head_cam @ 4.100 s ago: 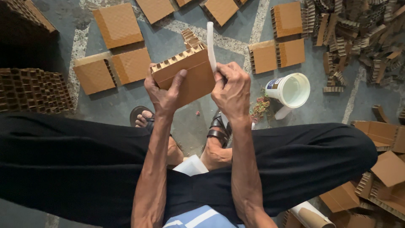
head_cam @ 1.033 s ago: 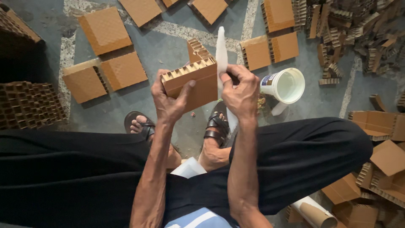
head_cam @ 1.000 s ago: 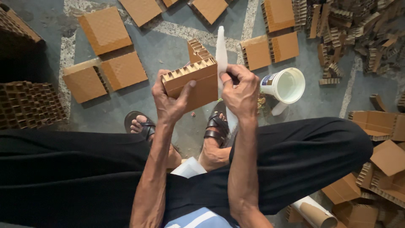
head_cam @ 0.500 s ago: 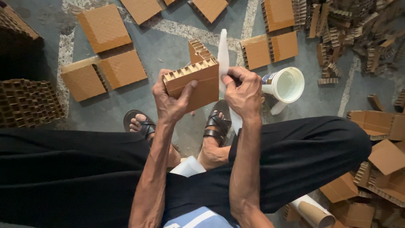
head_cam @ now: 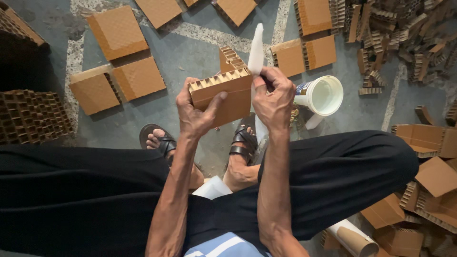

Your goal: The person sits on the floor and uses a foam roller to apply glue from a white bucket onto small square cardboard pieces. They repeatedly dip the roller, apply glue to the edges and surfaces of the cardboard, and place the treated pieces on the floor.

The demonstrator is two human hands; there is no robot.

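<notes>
Seated view from above: my left hand [head_cam: 197, 112] grips the honeycomb cardboard block [head_cam: 223, 93] above my sandalled feet [head_cam: 200, 143], while my right hand [head_cam: 273, 100], closed around a white strip [head_cam: 256, 52], presses it against the block's right edge, beside an open white tub [head_cam: 320, 95] on the floor [head_cam: 190, 47].
</notes>
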